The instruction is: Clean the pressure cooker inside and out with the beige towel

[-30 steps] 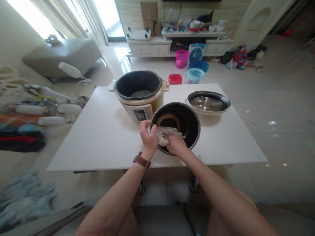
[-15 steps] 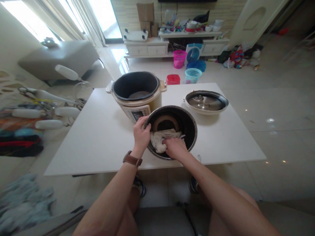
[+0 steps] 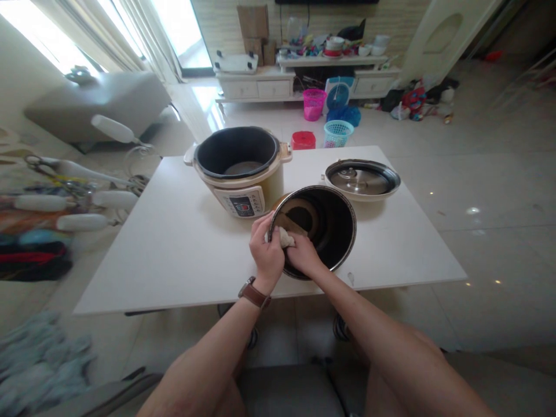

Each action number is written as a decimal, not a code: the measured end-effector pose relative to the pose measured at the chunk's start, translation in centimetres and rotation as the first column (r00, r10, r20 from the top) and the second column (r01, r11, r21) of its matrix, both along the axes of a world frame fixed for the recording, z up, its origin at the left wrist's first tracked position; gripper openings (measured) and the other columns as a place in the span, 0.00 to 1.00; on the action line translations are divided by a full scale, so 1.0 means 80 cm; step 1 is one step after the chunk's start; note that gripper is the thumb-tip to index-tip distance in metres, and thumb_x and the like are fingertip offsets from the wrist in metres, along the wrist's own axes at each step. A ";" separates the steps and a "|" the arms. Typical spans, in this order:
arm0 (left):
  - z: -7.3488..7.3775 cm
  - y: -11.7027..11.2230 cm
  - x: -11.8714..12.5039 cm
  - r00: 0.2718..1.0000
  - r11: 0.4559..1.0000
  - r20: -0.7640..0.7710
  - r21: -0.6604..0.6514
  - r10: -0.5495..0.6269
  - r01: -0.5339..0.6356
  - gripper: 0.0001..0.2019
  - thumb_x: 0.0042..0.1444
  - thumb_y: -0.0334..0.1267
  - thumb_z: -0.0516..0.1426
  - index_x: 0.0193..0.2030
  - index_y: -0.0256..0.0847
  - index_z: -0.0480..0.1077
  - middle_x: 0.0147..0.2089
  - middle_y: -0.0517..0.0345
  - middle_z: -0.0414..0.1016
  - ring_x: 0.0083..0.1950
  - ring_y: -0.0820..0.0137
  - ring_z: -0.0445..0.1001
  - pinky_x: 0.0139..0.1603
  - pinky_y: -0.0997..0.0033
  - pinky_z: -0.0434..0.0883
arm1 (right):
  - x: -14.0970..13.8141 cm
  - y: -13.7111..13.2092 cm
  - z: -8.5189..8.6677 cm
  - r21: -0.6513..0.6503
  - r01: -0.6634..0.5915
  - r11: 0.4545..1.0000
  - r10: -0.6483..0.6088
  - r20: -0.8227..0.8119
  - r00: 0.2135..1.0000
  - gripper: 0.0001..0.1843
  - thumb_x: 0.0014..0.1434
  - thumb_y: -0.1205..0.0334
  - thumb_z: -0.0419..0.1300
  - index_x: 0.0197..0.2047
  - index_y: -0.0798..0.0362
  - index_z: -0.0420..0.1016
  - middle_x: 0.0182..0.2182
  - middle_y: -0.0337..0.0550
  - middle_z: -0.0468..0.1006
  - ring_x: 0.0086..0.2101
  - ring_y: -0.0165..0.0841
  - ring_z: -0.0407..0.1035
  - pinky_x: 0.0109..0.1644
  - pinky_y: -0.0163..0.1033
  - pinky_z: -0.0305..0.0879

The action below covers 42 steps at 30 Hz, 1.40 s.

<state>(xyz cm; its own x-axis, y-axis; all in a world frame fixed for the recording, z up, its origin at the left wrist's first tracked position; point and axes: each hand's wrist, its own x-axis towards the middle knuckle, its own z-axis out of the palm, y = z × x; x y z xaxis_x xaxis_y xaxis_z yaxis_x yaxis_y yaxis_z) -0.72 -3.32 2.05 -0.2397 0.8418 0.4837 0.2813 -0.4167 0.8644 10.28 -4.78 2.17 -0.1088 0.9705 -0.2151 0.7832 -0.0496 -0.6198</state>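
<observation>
A dark inner pot point(image 3: 336, 231) is tilted toward me over the front of the white table point(image 3: 165, 255). My left hand point(image 3: 266, 246) grips its left rim, with the thumb over the edge. Inside the pot, my right hand point(image 3: 302, 252) is closed on a whitish cloth point(image 3: 284, 237) pressed to the left inner wall, close to my left thumb. Part of the cloth is hidden behind my fingers. Behind the pot stands the cream electric pressure cooker body point(image 3: 241, 200), open at the top. Its lid point(image 3: 362, 179) lies upside down at the right.
A small clear piece point(image 3: 351, 278) lies by the table's front edge. Beyond the table are a red stool point(image 3: 303, 140), a light blue basket point(image 3: 337, 134) and a pink basket point(image 3: 313, 104). A white-bladed fan point(image 3: 117, 128) is at the left.
My right hand has moved the cloth left and up from the pot's lower wall to the left wall by the rim. The pot and my left hand have shifted a little to the right.
</observation>
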 end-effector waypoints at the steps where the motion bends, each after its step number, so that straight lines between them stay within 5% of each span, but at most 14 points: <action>1: 0.000 0.000 0.000 1.000 1.000 0.000 -0.001 0.002 -0.002 0.14 0.63 0.30 0.57 0.52 0.43 0.80 0.53 0.51 0.80 0.57 0.62 0.77 0.65 0.56 0.72 | 0.001 0.000 0.000 0.000 -0.027 1.000 0.027 0.012 1.000 0.23 0.61 0.71 0.51 0.53 0.49 0.81 0.51 0.45 0.85 0.54 0.39 0.77 0.52 0.35 0.68; 5: -0.005 0.007 -0.007 0.999 0.999 0.030 -0.021 0.027 -0.027 0.13 0.62 0.30 0.57 0.50 0.42 0.79 0.51 0.51 0.80 0.56 0.62 0.77 0.64 0.56 0.73 | 0.015 -0.004 0.005 -0.065 -0.140 0.988 0.150 0.184 0.971 0.23 0.59 0.70 0.54 0.52 0.45 0.83 0.52 0.45 0.85 0.55 0.43 0.77 0.54 0.40 0.68; 11: -0.014 0.015 -0.010 0.998 0.998 0.048 -0.038 0.048 -0.046 0.12 0.61 0.30 0.58 0.48 0.41 0.79 0.50 0.52 0.80 0.55 0.63 0.77 0.63 0.58 0.73 | 0.038 -0.005 0.011 -0.169 -0.090 0.981 0.156 0.436 0.886 0.21 0.61 0.66 0.57 0.52 0.45 0.85 0.49 0.54 0.85 0.52 0.48 0.79 0.54 0.48 0.70; 17: -0.013 0.006 0.004 0.997 0.998 0.050 -0.023 0.063 -0.062 0.12 0.63 0.30 0.57 0.50 0.42 0.79 0.52 0.50 0.79 0.57 0.62 0.76 0.64 0.57 0.71 | 0.021 0.000 0.007 -0.104 -0.021 0.994 0.051 0.288 0.956 0.26 0.60 0.69 0.55 0.59 0.46 0.80 0.52 0.51 0.85 0.55 0.46 0.78 0.56 0.45 0.69; 21: -0.013 0.003 0.003 0.997 0.998 0.043 0.010 0.066 -0.067 0.11 0.61 0.29 0.57 0.47 0.41 0.78 0.51 0.50 0.79 0.56 0.63 0.76 0.63 0.59 0.71 | 0.006 0.000 0.000 -0.034 -0.001 0.999 0.005 0.141 0.990 0.24 0.60 0.70 0.53 0.54 0.46 0.81 0.51 0.47 0.85 0.56 0.43 0.77 0.57 0.42 0.68; 29: -0.002 0.033 -0.031 0.997 0.998 -0.075 -0.050 0.033 -0.036 0.08 0.54 0.28 0.59 0.40 0.41 0.73 0.43 0.55 0.76 0.48 0.65 0.75 0.56 0.62 0.73 | 0.006 -0.018 -0.001 -0.009 -0.101 0.995 0.100 0.261 0.960 0.22 0.58 0.69 0.57 0.52 0.46 0.82 0.52 0.47 0.85 0.52 0.45 0.79 0.53 0.43 0.70; 35: 0.006 0.067 -0.069 0.978 0.982 -0.104 -0.086 -0.179 0.171 0.14 0.50 0.28 0.59 0.45 0.40 0.78 0.47 0.54 0.80 0.50 0.64 0.78 0.54 0.63 0.76 | -0.001 -0.022 -0.001 -0.012 -0.217 0.976 0.208 0.350 0.913 0.18 0.59 0.68 0.58 0.48 0.49 0.84 0.51 0.50 0.85 0.49 0.46 0.80 0.50 0.45 0.72; 42: 0.005 0.058 -0.068 0.978 0.978 -0.079 -0.085 -0.196 0.189 0.14 0.56 0.31 0.58 0.47 0.41 0.82 0.48 0.55 0.83 0.52 0.62 0.78 0.61 0.59 0.73 | -0.009 -0.016 -0.007 -0.010 -0.184 0.983 0.174 0.377 0.910 0.18 0.58 0.67 0.58 0.49 0.49 0.83 0.49 0.53 0.85 0.48 0.47 0.81 0.49 0.46 0.73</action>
<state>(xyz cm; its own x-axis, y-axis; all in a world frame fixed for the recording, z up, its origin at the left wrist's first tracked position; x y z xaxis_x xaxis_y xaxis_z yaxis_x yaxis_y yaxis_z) -6.20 1.34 2.46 -0.0300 0.9035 0.4275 0.2774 -0.4034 0.8720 9.60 -6.10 1.62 -0.1976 0.9479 -0.2498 0.9523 0.1251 -0.2783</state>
